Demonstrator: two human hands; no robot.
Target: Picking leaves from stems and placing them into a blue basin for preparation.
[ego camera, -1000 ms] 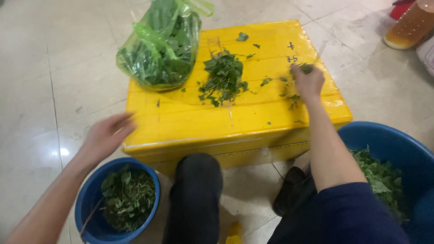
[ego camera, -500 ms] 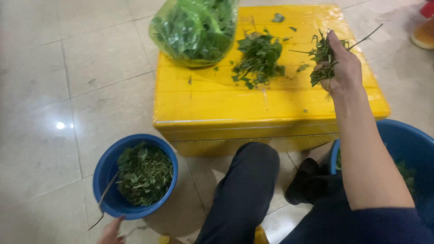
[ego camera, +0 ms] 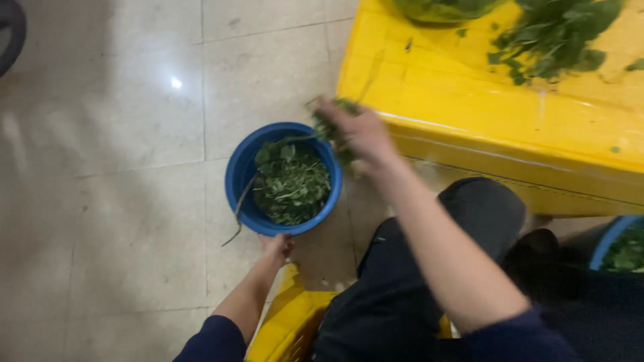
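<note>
Blue bucket (ego camera: 243, 175) of leafy trimmings sits on the floor, steadied at its rim by the left hand (ego camera: 277, 246); the right hand (ego camera: 359, 132), closed around green stems (ego camera: 330, 125), hovers above it.

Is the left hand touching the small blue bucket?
Touching. The head view shows the left hand with its fingers on the near rim of the small blue bucket.

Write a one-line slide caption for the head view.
Right hand carries leafy greens over a small blue bucket gripped by the left hand, beside a yellow crate.
</note>
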